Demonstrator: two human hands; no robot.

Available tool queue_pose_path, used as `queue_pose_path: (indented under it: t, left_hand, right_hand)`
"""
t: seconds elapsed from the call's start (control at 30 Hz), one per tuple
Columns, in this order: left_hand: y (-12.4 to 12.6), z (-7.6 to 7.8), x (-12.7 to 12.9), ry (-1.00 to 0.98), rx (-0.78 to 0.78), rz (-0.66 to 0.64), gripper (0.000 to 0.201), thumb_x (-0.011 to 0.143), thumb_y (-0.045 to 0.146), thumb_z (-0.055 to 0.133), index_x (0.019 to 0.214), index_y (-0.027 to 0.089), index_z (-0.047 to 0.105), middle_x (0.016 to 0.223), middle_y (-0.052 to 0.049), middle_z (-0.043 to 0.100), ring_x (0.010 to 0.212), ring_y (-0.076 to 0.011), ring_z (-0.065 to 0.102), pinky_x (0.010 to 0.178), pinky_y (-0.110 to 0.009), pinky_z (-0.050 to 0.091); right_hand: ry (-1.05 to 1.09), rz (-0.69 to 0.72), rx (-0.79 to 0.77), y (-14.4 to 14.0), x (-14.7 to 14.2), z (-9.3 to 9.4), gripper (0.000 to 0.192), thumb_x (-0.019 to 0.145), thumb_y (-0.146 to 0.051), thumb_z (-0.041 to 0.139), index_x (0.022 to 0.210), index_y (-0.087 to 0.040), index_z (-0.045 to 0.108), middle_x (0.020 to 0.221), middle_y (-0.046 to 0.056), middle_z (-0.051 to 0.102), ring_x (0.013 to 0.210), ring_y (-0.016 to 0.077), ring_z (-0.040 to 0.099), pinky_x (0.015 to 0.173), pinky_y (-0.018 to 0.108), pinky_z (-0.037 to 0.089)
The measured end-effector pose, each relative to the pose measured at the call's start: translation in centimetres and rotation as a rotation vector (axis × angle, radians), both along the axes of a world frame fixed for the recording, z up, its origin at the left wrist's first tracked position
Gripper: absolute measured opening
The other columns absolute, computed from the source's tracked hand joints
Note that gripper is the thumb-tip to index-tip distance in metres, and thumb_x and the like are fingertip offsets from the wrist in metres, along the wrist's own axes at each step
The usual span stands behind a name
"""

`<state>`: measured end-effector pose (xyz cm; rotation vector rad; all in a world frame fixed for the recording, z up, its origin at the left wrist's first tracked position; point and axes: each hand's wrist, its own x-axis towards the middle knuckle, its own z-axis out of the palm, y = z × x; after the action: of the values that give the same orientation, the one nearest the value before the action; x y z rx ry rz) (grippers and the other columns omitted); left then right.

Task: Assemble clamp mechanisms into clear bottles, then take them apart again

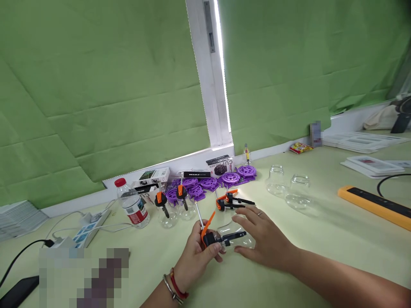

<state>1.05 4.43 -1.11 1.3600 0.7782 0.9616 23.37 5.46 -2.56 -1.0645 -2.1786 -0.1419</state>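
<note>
In the middle front, my left hand [196, 260] is closed around a black bottle top [210, 239] with a raised orange lever [208, 223] and a thin metal tube. This top is at the neck of a clear glass bottle [227, 230], tilted on its side, with a black stem showing inside. My right hand [268, 237] curves its fingers around the bottle's wide end. Just beyond lie more black-and-orange tops [229, 200]. To the left, two glass bottles [167, 219] stand upright with similar tops fitted. Two glass bottles without tops [300, 190] stand at the right.
Purple spoked plastic parts [208, 184] and small boxes [221, 164] line the wall. A red-capped water bottle [131, 203] and a power strip [93, 226] are at left. An orange-and-black bar [375, 205] and white flat frames [369, 166] lie at right.
</note>
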Motion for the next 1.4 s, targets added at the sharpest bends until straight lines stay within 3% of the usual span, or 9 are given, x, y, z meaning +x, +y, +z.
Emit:
queue_pose_path:
  t: [0.2, 0.43, 0.57, 0.7, 0.87, 1.03, 1.13, 1.23, 1.4]
  left_hand:
    - [-0.4, 0.7, 0.2, 0.041, -0.109, 0.022, 0.052, 0.080, 0.049, 0.057, 0.116, 0.023, 0.030, 0.087, -0.003, 0.058, 0.073, -0.0179, 0.065, 0.066, -0.035, 0.053]
    - [-0.8, 0.9, 1.2, 0.326, -0.168, 0.239, 0.043, 0.082, 0.063, 0.039, 0.087, 0.020, 0.041, 0.055, 0.006, 0.049, 0.033, -0.0074, 0.045, 0.031, -0.017, 0.029]
    - [-0.9, 1.3, 1.2, 0.285, -0.094, 0.375, 0.040, 0.080, 0.059, 0.047, 0.078, 0.020, 0.042, 0.055, 0.007, 0.044, 0.040, -0.0060, 0.040, 0.032, -0.015, 0.026]
    - [-0.9, 2.0, 0.8, 0.187, -0.152, 0.482, 0.036, 0.079, 0.056, 0.051, 0.079, 0.021, 0.045, 0.059, 0.007, 0.043, 0.048, -0.0062, 0.043, 0.039, -0.014, 0.030]
    - [-0.9, 2.3, 0.6, 0.179, -0.151, 0.447, 0.034, 0.077, 0.053, 0.055, 0.075, 0.020, 0.047, 0.061, 0.006, 0.044, 0.050, -0.0062, 0.043, 0.042, -0.015, 0.033]
    - [-0.8, 2.3, 0.3, 0.169, -0.198, 0.449, 0.038, 0.078, 0.057, 0.049, 0.072, 0.020, 0.046, 0.060, 0.006, 0.044, 0.049, -0.0062, 0.043, 0.044, -0.016, 0.034]
    - [-0.8, 2.6, 0.1, 0.187, -0.243, 0.432, 0.039, 0.080, 0.059, 0.046, 0.074, 0.020, 0.046, 0.060, 0.006, 0.043, 0.047, -0.0063, 0.043, 0.042, -0.016, 0.031]
    - [-1.1, 2.7, 0.2, 0.193, -0.225, 0.422, 0.038, 0.081, 0.059, 0.044, 0.075, 0.021, 0.047, 0.060, 0.006, 0.043, 0.048, -0.0068, 0.042, 0.041, -0.016, 0.031]
    - [-1.8, 2.1, 1.0, 0.218, -0.123, 0.414, 0.039, 0.081, 0.059, 0.045, 0.075, 0.020, 0.046, 0.062, 0.004, 0.044, 0.052, -0.0076, 0.043, 0.045, -0.017, 0.038]
  right_hand:
    - [-0.012, -0.005, 0.131, -0.3, -0.1, 0.0, 0.050, 0.069, -0.037, 0.067, 0.113, -0.017, 0.056, 0.118, 0.015, 0.056, 0.113, 0.0327, 0.047, 0.093, 0.049, 0.042]
    - [-0.013, 0.030, 0.220, -0.3, -0.4, -0.6, 0.057, 0.071, -0.035, 0.067, 0.121, -0.015, 0.050, 0.120, 0.016, 0.055, 0.113, 0.0339, 0.047, 0.092, 0.051, 0.044]
    - [0.053, 0.183, 0.181, -0.1, 0.3, -0.4, 0.064, 0.073, -0.031, 0.066, 0.129, -0.015, 0.039, 0.131, 0.018, 0.045, 0.124, 0.0312, 0.039, 0.098, 0.048, 0.042]
    - [-0.016, 0.301, 0.090, 0.1, 1.4, 0.0, 0.062, 0.077, -0.013, 0.058, 0.134, -0.015, 0.033, 0.140, 0.018, 0.034, 0.132, 0.0257, 0.033, 0.102, 0.040, 0.042]
    - [0.007, 0.297, 0.202, 0.3, 1.8, 0.1, 0.054, 0.079, -0.005, 0.050, 0.131, -0.014, 0.037, 0.136, 0.017, 0.041, 0.128, 0.0209, 0.041, 0.102, 0.033, 0.043]
    - [-0.074, 0.342, 0.328, -0.2, 1.9, 1.2, 0.060, 0.083, -0.017, 0.056, 0.138, -0.009, 0.031, 0.131, 0.020, 0.047, 0.126, 0.0226, 0.042, 0.101, 0.033, 0.044]
    - [-0.140, 0.403, 0.338, -0.3, 2.1, 1.9, 0.075, 0.083, -0.037, 0.060, 0.143, -0.012, 0.022, 0.129, 0.018, 0.051, 0.127, 0.0252, 0.041, 0.104, 0.041, 0.039]
    - [-0.122, 0.462, 0.279, -0.1, 2.1, 2.0, 0.083, 0.080, -0.052, 0.058, 0.145, -0.019, 0.017, 0.134, 0.016, 0.048, 0.133, 0.0286, 0.032, 0.106, 0.050, 0.033]
    - [-0.052, 0.492, 0.140, 0.4, 2.0, 1.0, 0.072, 0.082, -0.052, 0.053, 0.142, -0.025, 0.021, 0.144, 0.016, 0.034, 0.136, 0.0284, 0.025, 0.104, 0.047, 0.035]
